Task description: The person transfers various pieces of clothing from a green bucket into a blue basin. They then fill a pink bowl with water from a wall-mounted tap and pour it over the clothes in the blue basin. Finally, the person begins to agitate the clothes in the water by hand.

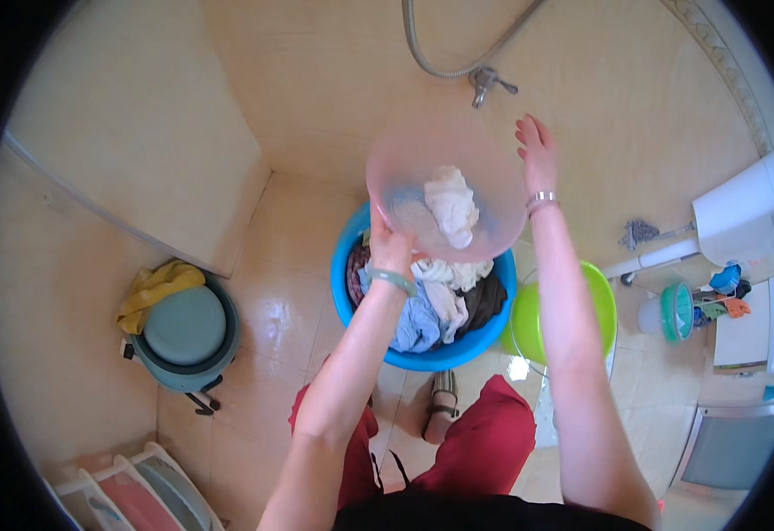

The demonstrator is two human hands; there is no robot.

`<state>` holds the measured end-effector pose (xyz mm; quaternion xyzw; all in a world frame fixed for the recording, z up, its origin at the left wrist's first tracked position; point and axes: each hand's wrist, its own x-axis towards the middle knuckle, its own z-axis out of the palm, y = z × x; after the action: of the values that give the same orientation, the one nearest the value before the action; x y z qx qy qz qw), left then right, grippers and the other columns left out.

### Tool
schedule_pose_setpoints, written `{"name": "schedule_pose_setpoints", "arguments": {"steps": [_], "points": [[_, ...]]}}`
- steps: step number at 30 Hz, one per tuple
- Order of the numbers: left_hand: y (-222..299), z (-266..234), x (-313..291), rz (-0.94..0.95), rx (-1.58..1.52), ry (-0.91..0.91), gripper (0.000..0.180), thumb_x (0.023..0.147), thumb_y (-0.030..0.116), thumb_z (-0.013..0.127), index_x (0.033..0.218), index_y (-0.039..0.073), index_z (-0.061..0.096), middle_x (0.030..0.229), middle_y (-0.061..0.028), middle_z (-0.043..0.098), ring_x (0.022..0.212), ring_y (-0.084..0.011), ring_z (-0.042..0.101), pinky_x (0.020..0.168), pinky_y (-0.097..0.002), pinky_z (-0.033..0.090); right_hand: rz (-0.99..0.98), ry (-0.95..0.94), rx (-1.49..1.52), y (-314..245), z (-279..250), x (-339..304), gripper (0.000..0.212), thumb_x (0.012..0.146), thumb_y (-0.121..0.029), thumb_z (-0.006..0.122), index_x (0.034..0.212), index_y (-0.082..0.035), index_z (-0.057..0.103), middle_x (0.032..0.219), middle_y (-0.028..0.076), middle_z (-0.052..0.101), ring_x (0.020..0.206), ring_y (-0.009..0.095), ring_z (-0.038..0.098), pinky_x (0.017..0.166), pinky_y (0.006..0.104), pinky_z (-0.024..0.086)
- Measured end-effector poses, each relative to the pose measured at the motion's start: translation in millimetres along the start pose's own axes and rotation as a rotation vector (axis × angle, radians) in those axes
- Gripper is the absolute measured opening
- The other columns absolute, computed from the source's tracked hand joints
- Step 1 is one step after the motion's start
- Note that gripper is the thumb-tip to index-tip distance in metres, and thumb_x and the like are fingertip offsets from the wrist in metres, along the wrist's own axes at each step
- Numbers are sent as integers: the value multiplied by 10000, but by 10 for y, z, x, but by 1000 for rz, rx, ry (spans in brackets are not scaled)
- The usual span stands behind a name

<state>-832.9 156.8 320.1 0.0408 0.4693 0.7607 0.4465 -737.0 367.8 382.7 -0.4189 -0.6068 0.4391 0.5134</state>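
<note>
My left hand (pixel 392 250) grips the near left edge of a translucent pink basin (pixel 405 146), its fingers partly hidden against the plastic. A crumpled white cloth (pixel 451 208) lies in the basin. To the right of the basin rim, my right hand (pixel 539 152) is raised with fingers stretched out and nothing in it, a little below the wall tap (pixel 488 81). The basin is held above a large blue tub (pixel 451 357) heaped with clothes, among them a light blue garment (pixel 416 320), white pieces and dark ones.
A lime green bucket (pixel 597 305) stands right of the tub, under my right forearm. At left, a grey-green container (pixel 185 323) has a yellow cloth (pixel 157 290) over its edge. A white rack (pixel 144 487) is at lower left, a small bin (pixel 661 317) at right. A hose (pixel 413 40) hangs above the tap.
</note>
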Motion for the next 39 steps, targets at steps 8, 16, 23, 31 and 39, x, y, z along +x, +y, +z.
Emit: {"name": "schedule_pose_setpoints", "arguments": {"steps": [8,16,23,31,39], "points": [[-5,34,166,65,-15,-2,740,708,-103,431,1367,216,321,1165,-72,485,999,-270,555,694,-499,557,245,-349,-226,638,-650,-3080,301,923,-187,433,677,-44,531,624,69,554,571,181,540,555,324,437],[-215,-17,237,43,28,-29,728,726,-77,457,1372,229,318,1114,-50,496,877,-212,558,624,-463,560,266,-1401,-882,2126,-775,-4914,274,881,-230,515,1085,-63,590,991,125,656,843,257,644,733,377,514],[-602,-192,545,-50,-16,6,596,724,-96,463,1246,182,393,1071,-74,508,873,-254,559,705,-583,529,1082,-365,-109,2062,-806,-3626,296,895,-290,500,841,-34,638,782,85,667,629,145,616,516,288,483],[-849,-192,697,-55,-40,-19,590,739,-98,456,1256,176,381,1065,-83,492,966,-295,544,745,-624,511,1168,-1768,-774,2561,-1238,-5923,508,903,-461,427,1028,-28,662,1068,221,622,1016,358,594,887,425,455],[-744,23,600,-46,-51,-60,586,747,-96,460,1257,183,385,1028,-60,487,915,-252,542,750,-625,508,439,-971,-951,2771,-1008,-4779,430,893,-356,388,871,-34,672,834,193,665,780,353,645,742,464,491]]}}
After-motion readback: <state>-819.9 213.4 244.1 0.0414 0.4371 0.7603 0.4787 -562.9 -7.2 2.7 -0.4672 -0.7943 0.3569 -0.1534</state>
